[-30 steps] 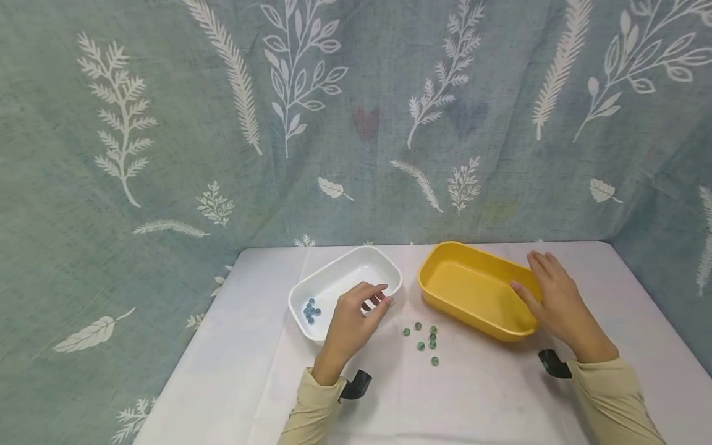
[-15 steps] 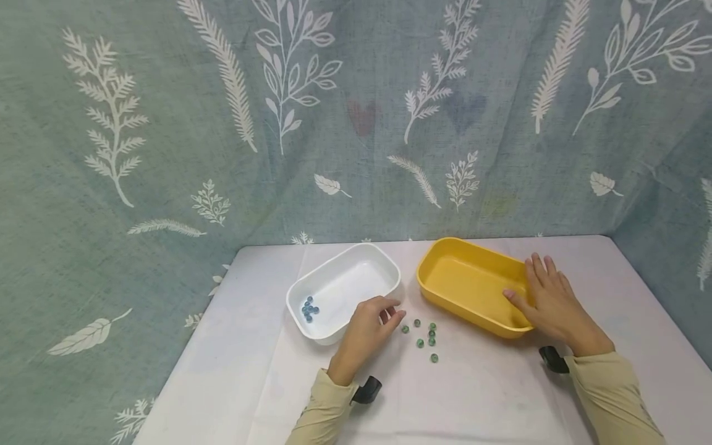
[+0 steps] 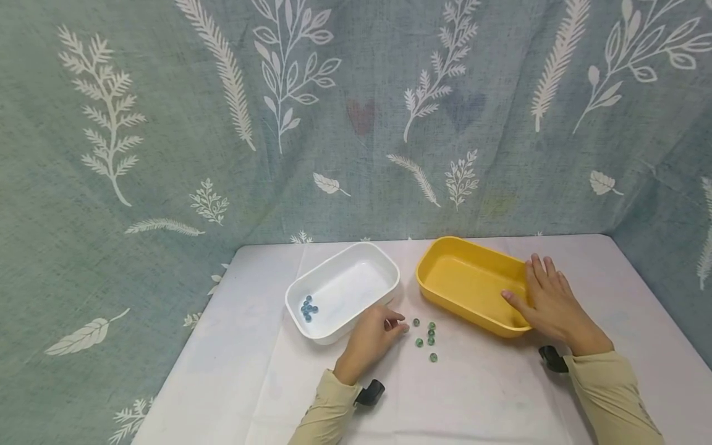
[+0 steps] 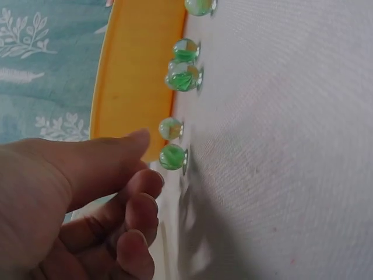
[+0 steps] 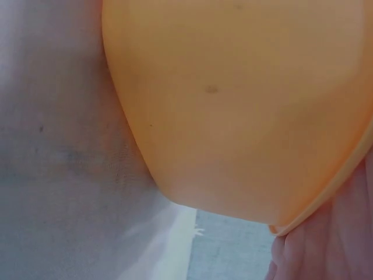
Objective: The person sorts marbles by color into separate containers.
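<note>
My left hand [image 3: 368,340], loosely curled with a narrow gap, seemed to hold nothing; just beyond, on the white tablecloth [image 4: 280,146], a green-swirled glass marble [image 4: 173,157] looked light, hard, slippery, best pinched mid-girth.

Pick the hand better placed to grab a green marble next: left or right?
Left, I'd judge. The left hand is right beside the green marbles, almost at the nearest one. The right hand rests at the right end of the yellow tray, farther from them.
</note>
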Available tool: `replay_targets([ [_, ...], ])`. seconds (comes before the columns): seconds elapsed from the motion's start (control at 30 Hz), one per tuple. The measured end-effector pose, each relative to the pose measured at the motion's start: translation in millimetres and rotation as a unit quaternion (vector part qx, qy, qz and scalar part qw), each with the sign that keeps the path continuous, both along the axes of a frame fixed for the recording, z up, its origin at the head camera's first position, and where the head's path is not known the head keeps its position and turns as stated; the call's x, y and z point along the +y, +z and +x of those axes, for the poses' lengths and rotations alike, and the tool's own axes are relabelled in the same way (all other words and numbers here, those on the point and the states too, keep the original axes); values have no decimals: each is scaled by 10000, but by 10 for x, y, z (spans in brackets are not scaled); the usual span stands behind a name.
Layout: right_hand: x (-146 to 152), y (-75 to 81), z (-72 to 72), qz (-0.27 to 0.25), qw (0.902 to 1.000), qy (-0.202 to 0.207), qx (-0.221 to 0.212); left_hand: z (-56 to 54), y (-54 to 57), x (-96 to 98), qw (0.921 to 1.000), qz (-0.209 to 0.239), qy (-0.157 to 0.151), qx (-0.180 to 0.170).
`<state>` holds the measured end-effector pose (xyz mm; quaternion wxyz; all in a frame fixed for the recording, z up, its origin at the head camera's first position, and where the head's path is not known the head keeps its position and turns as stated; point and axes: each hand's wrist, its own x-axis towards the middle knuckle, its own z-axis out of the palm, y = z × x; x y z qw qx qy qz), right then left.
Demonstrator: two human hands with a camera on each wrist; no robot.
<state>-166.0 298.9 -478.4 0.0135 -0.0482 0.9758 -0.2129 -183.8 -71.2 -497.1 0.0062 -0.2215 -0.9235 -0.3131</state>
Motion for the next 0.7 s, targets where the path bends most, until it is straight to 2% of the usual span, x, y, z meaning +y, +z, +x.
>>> replay_targets([
  [0.3,3,-4,2,74,10000,-38,6,8,-21,6,9999,-64,14,-124],
  [0.7,9,-10,-4,47,10000,15,5,-16,-88,27,9999,-98,-3,74],
])
